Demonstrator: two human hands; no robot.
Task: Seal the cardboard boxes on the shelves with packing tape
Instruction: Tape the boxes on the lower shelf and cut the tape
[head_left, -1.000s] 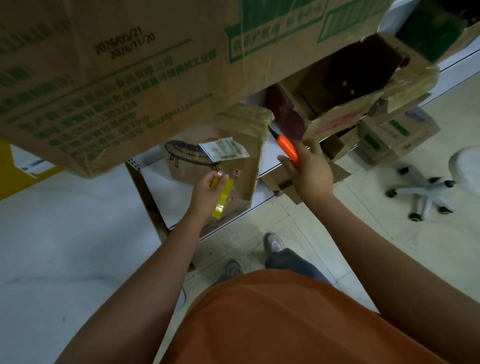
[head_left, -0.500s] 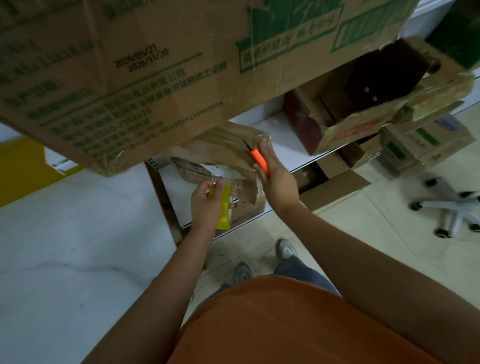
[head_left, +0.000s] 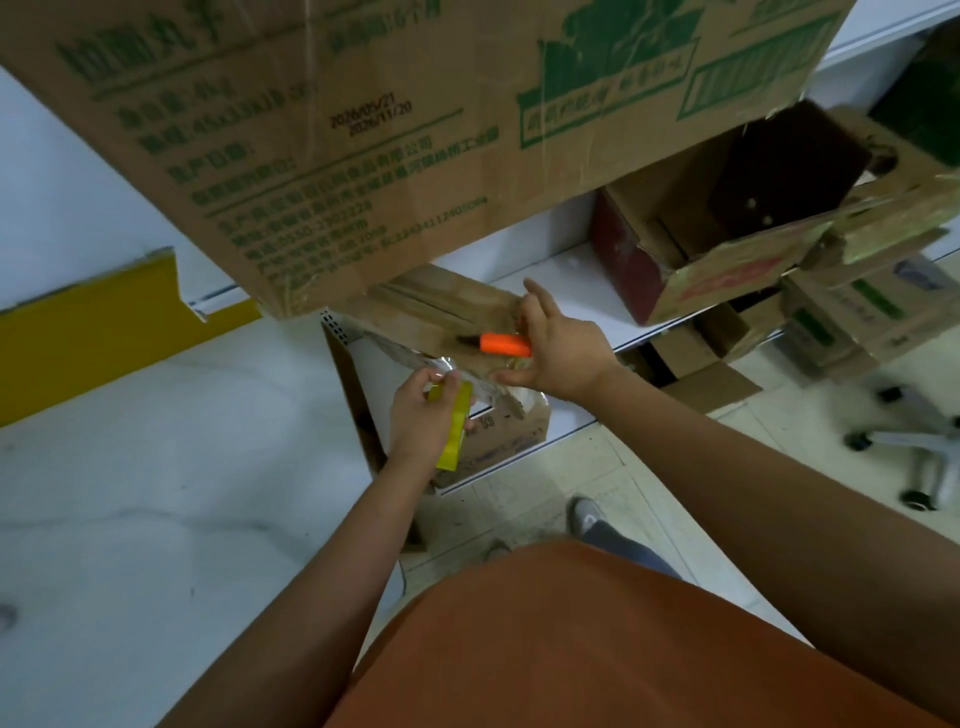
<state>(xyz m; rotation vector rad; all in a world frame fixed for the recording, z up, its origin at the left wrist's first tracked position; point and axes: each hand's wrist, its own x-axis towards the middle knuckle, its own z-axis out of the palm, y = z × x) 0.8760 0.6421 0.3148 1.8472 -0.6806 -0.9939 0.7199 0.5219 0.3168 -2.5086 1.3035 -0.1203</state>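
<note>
On the low box (head_left: 447, 312), hands hold tape (head_left: 454, 423) and cutter (head_left: 504, 344).

Left hand (head_left: 423, 415) gripping a yellow tape roll (head_left: 454, 426) beside a small brown box (head_left: 441, 312) on the white shelf (head_left: 566, 270). Right hand (head_left: 563, 353) holding an orange cutter (head_left: 504, 344) over the box top.

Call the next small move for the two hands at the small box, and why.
Probably cut the tape. The left hand holds the yellow tape roll at the front edge of the small box, with a clear strip of tape running from it onto the box top. The right hand holds the orange cutter just above that strip, tip pointing left.
</note>
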